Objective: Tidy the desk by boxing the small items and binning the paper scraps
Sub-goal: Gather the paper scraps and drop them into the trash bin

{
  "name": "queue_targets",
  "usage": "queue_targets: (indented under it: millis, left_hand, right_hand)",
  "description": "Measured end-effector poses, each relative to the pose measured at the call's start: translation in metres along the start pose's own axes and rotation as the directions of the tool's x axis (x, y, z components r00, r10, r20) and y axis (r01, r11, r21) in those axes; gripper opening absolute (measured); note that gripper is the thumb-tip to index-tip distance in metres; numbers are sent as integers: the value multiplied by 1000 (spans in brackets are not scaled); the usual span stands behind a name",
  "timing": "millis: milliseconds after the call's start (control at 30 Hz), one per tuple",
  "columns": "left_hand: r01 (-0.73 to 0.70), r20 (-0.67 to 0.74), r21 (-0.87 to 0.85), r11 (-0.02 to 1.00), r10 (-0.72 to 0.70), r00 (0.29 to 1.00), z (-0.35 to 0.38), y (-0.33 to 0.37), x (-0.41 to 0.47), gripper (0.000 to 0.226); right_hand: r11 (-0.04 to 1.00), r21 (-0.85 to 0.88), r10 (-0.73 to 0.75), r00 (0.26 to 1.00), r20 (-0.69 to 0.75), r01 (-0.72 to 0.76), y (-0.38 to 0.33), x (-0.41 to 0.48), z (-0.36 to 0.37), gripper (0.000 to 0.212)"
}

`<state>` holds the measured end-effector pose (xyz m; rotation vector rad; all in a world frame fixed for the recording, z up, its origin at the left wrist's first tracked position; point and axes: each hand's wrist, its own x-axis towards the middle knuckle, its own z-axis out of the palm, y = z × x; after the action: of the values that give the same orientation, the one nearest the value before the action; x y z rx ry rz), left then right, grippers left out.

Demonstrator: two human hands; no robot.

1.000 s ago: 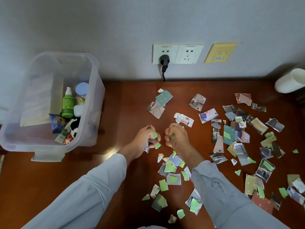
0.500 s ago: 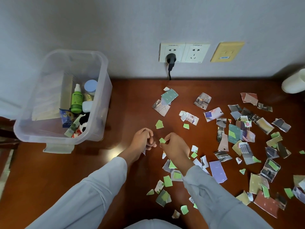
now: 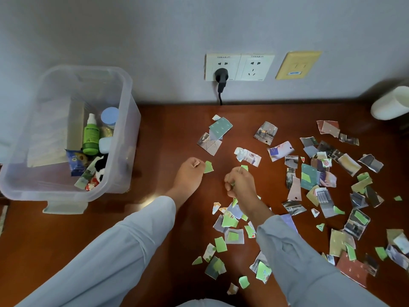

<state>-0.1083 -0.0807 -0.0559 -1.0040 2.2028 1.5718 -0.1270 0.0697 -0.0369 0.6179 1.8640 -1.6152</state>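
Hands at work over a dark red-brown wooden worktop, seen from above. L hand: fingers curled, tips pinching a small tan scrap. A green scrap sits at the fingertips; held or only touching, hard to tell from here. R hand: near a fist, fingers curled round a few green slips, one poking out the top.

Paper scraps lie thick to the right & under the wrists. They're thin & torn-edged, some glossy photo print, some matte green, a few curling.

Clear plastic box, rounded corners, stands at left, well apart from the scraps. It holds the small items, incl. a green bottle. No bin in view.

Best approach, I'd say: sweep the flat pieces into a heap w/ the hand's edge, then scoop. Single flat slips resist pinching off smooth wood.
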Motion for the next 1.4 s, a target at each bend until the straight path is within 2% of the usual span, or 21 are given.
queue_targets:
  millis: [100,233,300,367,467,567,700,800,867,900,967,1033,1100,1167,1267,1333,1400]
  left_hand:
    - [-122,-24,209,970,130,991,4,6,3,8]
    - [-178,2,439,881,197,980,8,10,6,34]
    - [-184,13,516,837,207,978,11,11,8,38]
    - [-171,11,582,795,202,979,12,12,8,30]
    - [-167,19,621,766,198,980,12,14,10,21]
    - [-162,6,618,770,201,980,11,16,8,27]
    - [-106,-35,635,765,166,986,8,15,5,26]
    - [-111,-7,622,775,147,989,9,12,7,22]
    - [-119,24,577,808,129,991,11,10,8,23]
    - [-126,50,520,845,117,992,13,10,8,24]
    - [-121,98,309,943,95,991,19,13,7,24]
    - [-29,118,17,999,27,993,23,22,3,25]
    - [120,157,-226,967,-86,984,26,33,2,18]
    - [237,206,-387,891,-167,964,27,42,3,9]
    - [334,249,-505,796,-236,939,28,47,7,7]
    - [366,261,-523,770,-264,929,29,48,8,10]
    - [369,263,-514,775,-267,927,32,48,11,16]
  right_hand:
    - [999,46,23,999,-36,-22,-9,7,-7,11]
    - [1000,-13,22,983,-180,-25,-11,19,-16,10]
    - [982,-189,-76,962,-262,26,-8,25,-22,6]
    - [914,-402,-182,940,-288,54,-5,29,-28,22]
    - [823,-564,-271,920,-282,69,-1,34,-32,32]
    - [769,-636,-311,909,-276,70,0,38,-31,29]
    - [763,-644,-308,908,-285,57,0,39,-30,18]
    - [779,-623,-294,919,-263,71,-1,39,-29,10]
    - [847,-523,-255,938,-235,99,-3,38,-26,6]
    - [901,-420,-220,948,-229,108,-5,37,-25,6]
    - [984,-152,-121,969,-217,89,-10,33,-22,15]
    - [995,78,-47,983,-175,62,-16,30,-22,18]
    - [970,236,-29,993,-114,56,-22,29,-23,16]
    - [932,362,4,999,-48,13,-28,30,-24,10]
    - [929,367,64,997,-45,-43,-36,36,-25,18]
    - [971,239,56,990,-130,-24,-39,43,-26,19]
    - [999,9,-47,972,-229,51,-38,52,-26,15]
